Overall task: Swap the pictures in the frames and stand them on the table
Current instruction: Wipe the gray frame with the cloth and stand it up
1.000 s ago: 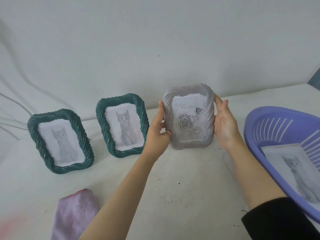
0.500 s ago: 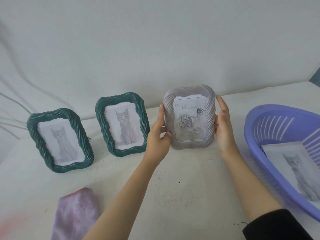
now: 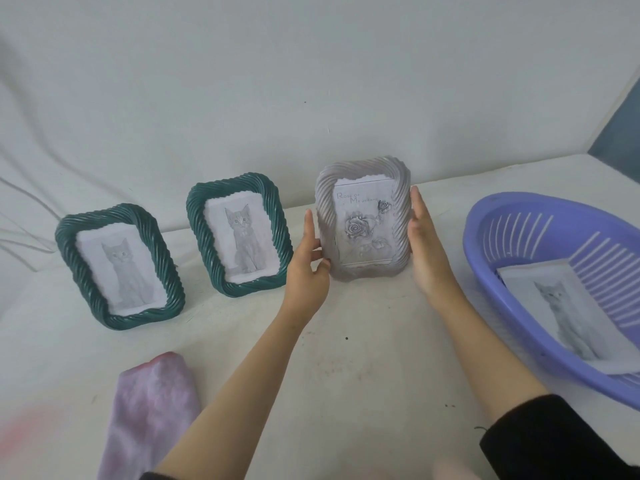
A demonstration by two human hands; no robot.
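A grey twisted-rim frame (image 3: 363,220) with a rose picture stands upright on the white table (image 3: 363,358), between my hands. My left hand (image 3: 306,268) pinches its lower left edge, with the thumb on the front and the fingers up along the side. The straight fingers of my right hand (image 3: 424,251) lie flat against its right edge. Two dark green frames (image 3: 168,271) (image 3: 206,247), each holding a cat picture, stand to the left. A loose cat picture (image 3: 561,306) lies in the purple basket (image 3: 540,209).
The purple basket sits at the right edge of the table, close to my right forearm. A pink cloth (image 3: 149,410) lies near the front left. A draped white backdrop rises behind the frames.
The grey frame has moved a little away from me and down onto the table. My right fingers have straightened along its edge. The green frames have not moved.
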